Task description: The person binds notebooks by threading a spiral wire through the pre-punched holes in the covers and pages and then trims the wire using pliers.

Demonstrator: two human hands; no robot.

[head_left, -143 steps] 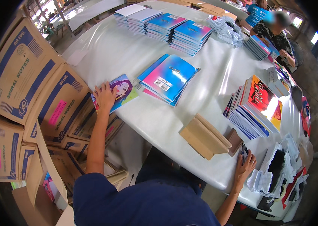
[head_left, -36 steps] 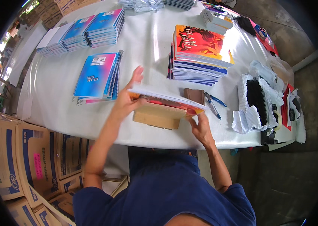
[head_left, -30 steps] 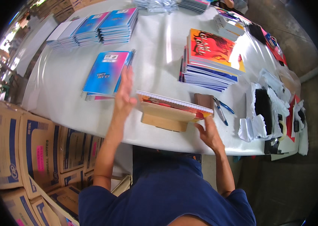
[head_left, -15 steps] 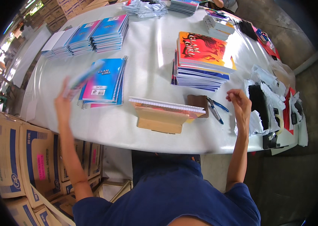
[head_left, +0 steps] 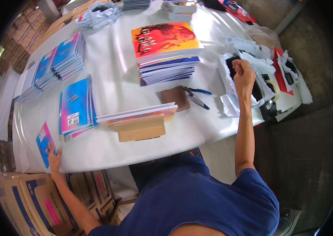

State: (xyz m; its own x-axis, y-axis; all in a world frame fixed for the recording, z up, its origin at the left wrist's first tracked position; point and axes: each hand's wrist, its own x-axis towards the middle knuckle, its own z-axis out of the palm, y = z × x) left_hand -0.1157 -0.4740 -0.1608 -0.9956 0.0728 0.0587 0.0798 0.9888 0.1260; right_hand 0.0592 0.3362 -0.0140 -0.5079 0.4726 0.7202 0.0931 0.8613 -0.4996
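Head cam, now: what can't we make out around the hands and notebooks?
All head view:
- Right hand: whether it grips any black coils; its curled fingers hide that.
- Left hand: covers part of the loose blue-pink notebook.
- Propped notebook: cover mostly hidden, seen nearly edge-on behind the cardboard stand.
- Far stack: cut off by the upper edge.

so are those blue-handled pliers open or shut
Open, going by the handles: the blue-handled pliers lie on the white table with their handles spread in a V; the jaws are too small to judge.
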